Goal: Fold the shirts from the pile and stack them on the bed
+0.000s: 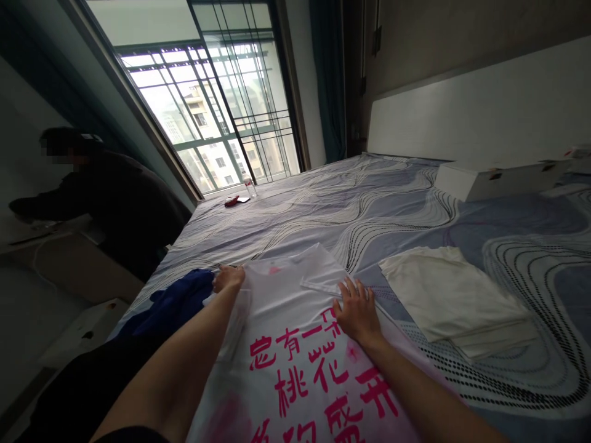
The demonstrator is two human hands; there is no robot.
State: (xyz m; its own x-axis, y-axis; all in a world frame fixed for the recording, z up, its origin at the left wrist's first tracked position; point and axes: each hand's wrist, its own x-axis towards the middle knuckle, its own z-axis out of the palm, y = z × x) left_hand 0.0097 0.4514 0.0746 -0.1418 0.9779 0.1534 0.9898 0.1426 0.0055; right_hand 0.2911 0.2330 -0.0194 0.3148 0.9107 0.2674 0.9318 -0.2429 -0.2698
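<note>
The white cotton T-shirt printed with pink characters lies lengthwise toward 12 o'clock on the bed; the left hand pinches its 10 o'clock edge with fingers closed, while the right hand presses flat, fingers spread.

The single head-worn view looks forward and down from the near edge of the bed, close over the left hand and right hand, facing across the bedspread toward the far window at left and the headboard at right.
</note>
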